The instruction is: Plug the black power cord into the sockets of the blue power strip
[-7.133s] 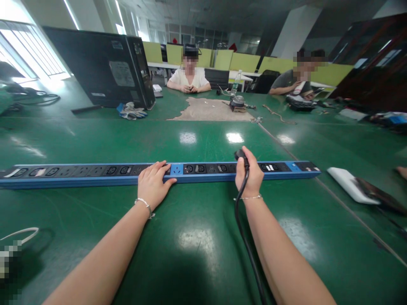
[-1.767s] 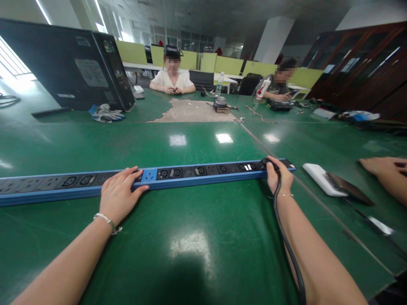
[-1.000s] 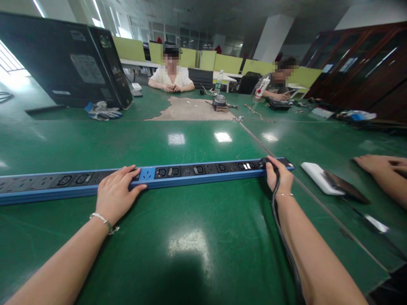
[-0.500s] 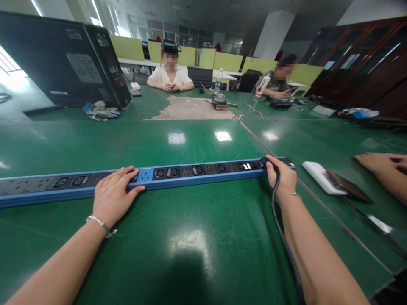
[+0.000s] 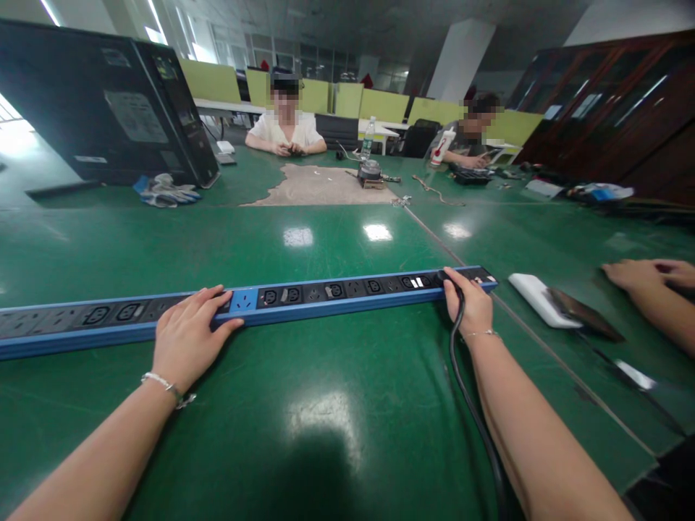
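Note:
A long blue-and-black power strip (image 5: pixel 354 286) lies across the green table, with rows of sockets and one blue socket panel. My left hand (image 5: pixel 187 333) grips it just left of the blue panel, fingers over the top and thumb along the near side. Close to the strip's right end, my right hand (image 5: pixel 471 300) is closed on a black plug (image 5: pixel 440 277) at the sockets. Its black cord (image 5: pixel 471 394) hangs from the hand toward the near edge. My fingers partly cover the plug, so how deep it sits cannot be seen.
Right of the strip lie a white box (image 5: pixel 537 298) and a dark flat object (image 5: pixel 585 313), near another person's hands (image 5: pixel 635 278). A black computer case (image 5: pixel 108 108) and gloves (image 5: pixel 167 191) stand far left. Two people sit across the table, near a bottle (image 5: pixel 368 137).
The whole view has shifted slightly to the left. Both hands keep their places on the strip and the plug, with no other clear movement.

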A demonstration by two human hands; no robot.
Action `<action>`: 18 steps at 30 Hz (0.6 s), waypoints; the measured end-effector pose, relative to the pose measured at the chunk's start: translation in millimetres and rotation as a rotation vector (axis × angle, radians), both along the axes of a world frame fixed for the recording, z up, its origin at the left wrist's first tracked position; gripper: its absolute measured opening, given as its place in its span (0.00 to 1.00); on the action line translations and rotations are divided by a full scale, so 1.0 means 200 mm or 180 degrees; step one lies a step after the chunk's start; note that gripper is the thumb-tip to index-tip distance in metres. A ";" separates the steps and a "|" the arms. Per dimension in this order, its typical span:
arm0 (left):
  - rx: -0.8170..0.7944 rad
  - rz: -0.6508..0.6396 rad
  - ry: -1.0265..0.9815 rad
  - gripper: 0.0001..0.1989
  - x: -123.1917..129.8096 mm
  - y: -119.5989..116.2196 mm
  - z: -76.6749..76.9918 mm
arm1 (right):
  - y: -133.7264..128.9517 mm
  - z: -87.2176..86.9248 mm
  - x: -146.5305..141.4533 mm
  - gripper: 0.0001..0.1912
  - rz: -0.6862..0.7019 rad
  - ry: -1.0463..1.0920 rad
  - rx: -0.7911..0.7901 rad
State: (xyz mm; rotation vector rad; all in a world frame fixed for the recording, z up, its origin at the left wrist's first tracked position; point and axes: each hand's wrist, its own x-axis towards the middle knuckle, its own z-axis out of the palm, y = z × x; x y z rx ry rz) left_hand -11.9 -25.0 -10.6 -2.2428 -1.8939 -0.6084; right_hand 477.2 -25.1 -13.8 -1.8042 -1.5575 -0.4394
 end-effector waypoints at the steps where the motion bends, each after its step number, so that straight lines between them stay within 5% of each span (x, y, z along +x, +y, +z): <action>1: 0.0005 0.0001 -0.0007 0.24 0.00 0.00 0.00 | 0.00 0.00 -0.01 0.19 0.0001 0.0060 -0.0005; 7: -0.0006 0.0006 -0.0031 0.25 0.00 0.00 0.00 | 0.00 0.01 -0.03 0.19 -0.0043 0.0508 0.0092; 13: 0.0035 -0.0031 -0.0061 0.25 0.00 0.00 -0.01 | 0.00 0.10 -0.14 0.23 -0.0039 0.1212 0.1096; 18: 0.0025 -0.0018 -0.0030 0.25 0.00 0.00 0.00 | -0.01 0.10 -0.39 0.20 0.0464 0.1039 0.0212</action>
